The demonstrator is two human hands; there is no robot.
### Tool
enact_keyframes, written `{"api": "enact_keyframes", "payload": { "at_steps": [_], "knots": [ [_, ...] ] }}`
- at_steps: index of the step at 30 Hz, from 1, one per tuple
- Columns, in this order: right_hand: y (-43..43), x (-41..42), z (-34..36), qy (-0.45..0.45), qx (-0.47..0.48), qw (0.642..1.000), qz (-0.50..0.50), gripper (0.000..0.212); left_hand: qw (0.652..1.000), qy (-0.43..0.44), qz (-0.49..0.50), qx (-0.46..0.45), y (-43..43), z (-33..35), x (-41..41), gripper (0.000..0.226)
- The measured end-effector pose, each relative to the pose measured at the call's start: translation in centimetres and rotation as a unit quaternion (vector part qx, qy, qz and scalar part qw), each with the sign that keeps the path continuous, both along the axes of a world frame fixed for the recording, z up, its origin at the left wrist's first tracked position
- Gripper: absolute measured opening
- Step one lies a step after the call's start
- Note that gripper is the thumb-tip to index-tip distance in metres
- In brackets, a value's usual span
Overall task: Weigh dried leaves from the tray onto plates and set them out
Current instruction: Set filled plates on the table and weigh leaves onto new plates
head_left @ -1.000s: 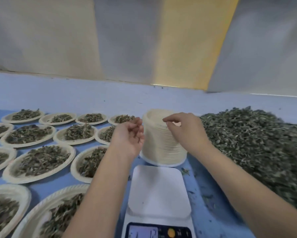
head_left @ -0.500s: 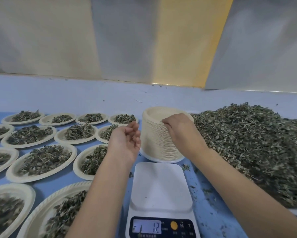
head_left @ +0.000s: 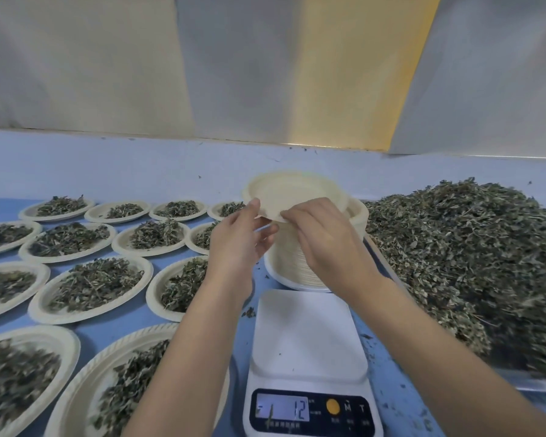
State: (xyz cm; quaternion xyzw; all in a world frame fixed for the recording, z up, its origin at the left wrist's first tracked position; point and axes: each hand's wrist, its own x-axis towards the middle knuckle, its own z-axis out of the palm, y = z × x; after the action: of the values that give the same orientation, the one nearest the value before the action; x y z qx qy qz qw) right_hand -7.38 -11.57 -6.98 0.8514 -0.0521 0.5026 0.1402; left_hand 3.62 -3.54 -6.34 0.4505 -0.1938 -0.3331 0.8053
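Note:
A cream paper plate (head_left: 292, 192) is lifted, tilted, above the tall stack of plates (head_left: 292, 263). My right hand (head_left: 323, 236) pinches its near rim. My left hand (head_left: 240, 239) holds the rim's left side with thumb and fingers. A white kitchen scale (head_left: 308, 332) sits in front of the stack, its platform bare, its display (head_left: 282, 410) reading 12. A big heap of dried leaves (head_left: 473, 257) fills a metal tray (head_left: 531, 384) on the right.
Several paper plates holding dried leaves (head_left: 92, 287) cover the blue table (head_left: 120, 324) on the left, in rows back to the wall. Loose leaf crumbs lie around the scale. A pale wall (head_left: 139, 165) closes off the table's far side.
My right hand has peeled the top plate off the stack and raised it. My left hand moved up and right onto the plate's rim.

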Motion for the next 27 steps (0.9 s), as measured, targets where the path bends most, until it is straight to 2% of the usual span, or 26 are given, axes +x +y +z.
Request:
{"api": "enact_keyframes", "payload": {
  "at_steps": [5, 7, 9, 11, 14, 15, 17, 20, 24, 27],
  "knots": [
    [1.5, -0.8, -0.4, 0.031, 0.011, 0.999, 0.022, 0.018, 0.989, -0.117, 0.071, 0.053, 1.1, 0.1, 0.8, 0.015],
    [2.2, -1.4, -0.3, 0.045, 0.096, 0.994, 0.024, 0.023, 0.983, -0.148, 0.08, 0.076, 1.5, 0.3, 1.1, 0.015],
    [2.6, -2.1, 0.0, 0.001, 0.229, 0.973, 0.009, 0.034, 0.978, -0.168, 0.08, 0.093, 2.1, 0.6, 1.4, 0.015],
    [2.4, -3.1, 0.5, -0.086, 0.344, 0.935, -0.008, 0.039, 0.975, -0.185, 0.054, 0.111, 2.7, 1.0, 1.7, 0.016],
    [2.0, -4.6, 0.5, -0.154, 0.551, 0.818, 0.055, 0.047, 0.961, -0.228, -0.022, 0.155, 3.7, 1.1, 1.6, 0.01],
    [2.1, -4.9, 0.3, -0.163, 0.595, 0.782, 0.087, 0.047, 0.949, -0.258, -0.042, 0.177, 4.1, 1.1, 1.6, 0.011],
    [2.6, -5.4, -0.7, -0.177, 0.623, 0.753, 0.114, 0.042, 0.922, -0.315, -0.072, 0.214, 4.8, 0.9, 1.6, 0.017],
    [3.2, -5.8, -2.5, -0.223, 0.624, 0.737, 0.13, 0.025, 0.897, -0.367, -0.069, 0.237, 5.8, 0.2, 1.4, 0.016],
    [3.8, -6.4, -4.4, -0.253, 0.62, 0.734, 0.114, 0.027, 0.856, -0.431, 0.02, 0.284, 6.2, -2.1, 0.5, 0.052],
    [3.6, -6.9, -6.2, -0.236, 0.642, 0.726, 0.068, 0.029, 0.832, -0.452, 0.036, 0.32, 5.8, -3.5, 0.5, 0.059]
  ]
}}
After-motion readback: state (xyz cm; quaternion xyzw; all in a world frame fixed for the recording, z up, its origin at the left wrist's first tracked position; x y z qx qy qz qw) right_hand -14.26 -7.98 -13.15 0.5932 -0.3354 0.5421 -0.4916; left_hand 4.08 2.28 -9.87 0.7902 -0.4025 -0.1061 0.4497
